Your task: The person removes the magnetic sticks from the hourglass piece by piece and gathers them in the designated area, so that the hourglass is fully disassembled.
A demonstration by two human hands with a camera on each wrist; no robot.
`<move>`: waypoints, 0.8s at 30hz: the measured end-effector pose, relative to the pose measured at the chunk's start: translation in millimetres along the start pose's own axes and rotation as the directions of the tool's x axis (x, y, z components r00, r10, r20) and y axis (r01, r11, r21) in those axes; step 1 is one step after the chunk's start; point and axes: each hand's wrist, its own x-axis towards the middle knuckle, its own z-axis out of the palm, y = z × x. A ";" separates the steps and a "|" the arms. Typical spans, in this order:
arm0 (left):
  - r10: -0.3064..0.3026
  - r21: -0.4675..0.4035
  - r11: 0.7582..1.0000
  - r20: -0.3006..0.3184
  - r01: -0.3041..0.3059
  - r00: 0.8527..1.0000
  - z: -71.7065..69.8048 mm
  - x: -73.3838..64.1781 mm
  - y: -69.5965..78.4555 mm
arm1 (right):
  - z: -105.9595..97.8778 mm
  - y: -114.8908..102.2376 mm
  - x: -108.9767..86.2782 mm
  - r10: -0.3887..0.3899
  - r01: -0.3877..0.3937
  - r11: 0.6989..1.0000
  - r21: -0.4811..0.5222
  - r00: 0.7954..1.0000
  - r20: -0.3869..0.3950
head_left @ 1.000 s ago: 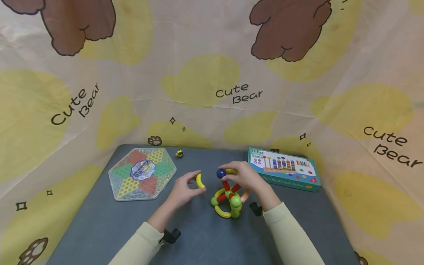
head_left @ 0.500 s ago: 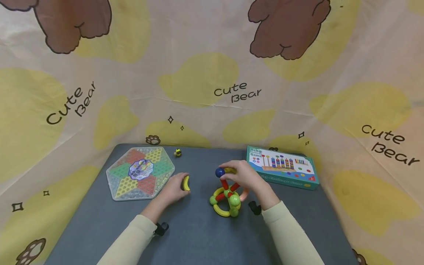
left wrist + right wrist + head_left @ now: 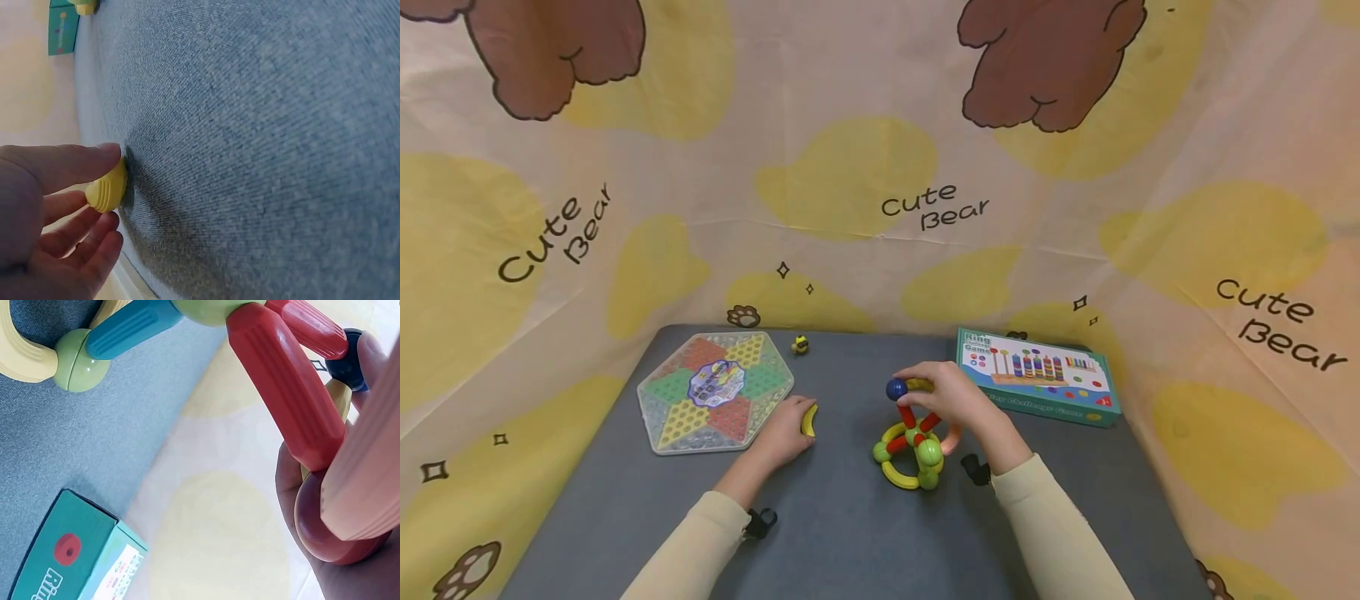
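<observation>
Between thumb and fingers, my left hand (image 3: 781, 435) pinches a yellow curved magnetic rod (image 3: 107, 187) low at the tabletop, beside the hexagonal board. My right hand (image 3: 953, 393) grips the upper part of a built figure of magnetic rods and balls, its fingers round a yellow curved rod (image 3: 919, 385) next to a dark blue ball (image 3: 896, 389). Red rods (image 3: 284, 387) lead down from there to green balls (image 3: 929, 452) and a yellow curved base (image 3: 900, 477). In the right wrist view, a red ball (image 3: 331, 534) and a pink curved rod (image 3: 365, 469) lie near the palm.
A hexagonal Chinese checkers board (image 3: 673, 433) lies at the left of the grey table (image 3: 850, 550). A small yellow-and-black toy (image 3: 801, 344) stands at the back edge. The green ring game box (image 3: 1037, 375) lies at the back right, before a printed cloth backdrop (image 3: 820, 192).
My left hand has moved left with the yellow curved rod, away from the figure and down to the tabletop by the board. My right hand stays on the figure.
</observation>
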 end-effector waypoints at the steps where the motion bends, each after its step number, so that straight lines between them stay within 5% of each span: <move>1: -0.009 0.000 1.000 0.001 0.009 1.000 -0.3 0.0 -0.4 | -0.2 -0.1 0.1 0.002 -0.002 1.000 0.001 1.000 0.000; 9: -0.023 -0.019 1.000 -0.003 0.023 1.000 -0.6 -1.2 -4.3 | -0.5 0.5 0.2 0.003 -0.003 1.000 0.001 1.000 0.003; 14: -0.044 -0.094 0.995 -0.063 0.038 0.997 -3.4 -3.5 4.2 | -1.4 2.1 -0.1 -0.009 0.009 1.000 -0.015 1.000 -0.009; 19: -0.022 -0.234 0.972 -0.178 -0.021 0.984 -13.2 -4.5 37.2 | -3.9 3.2 -0.8 -0.002 0.001 1.000 -0.017 0.999 -0.033; 24: 0.014 -0.426 0.898 -0.218 -0.108 0.976 -20.2 -0.3 87.5 | -4.6 5.7 -1.5 0.015 -0.016 0.999 -0.041 0.999 -0.042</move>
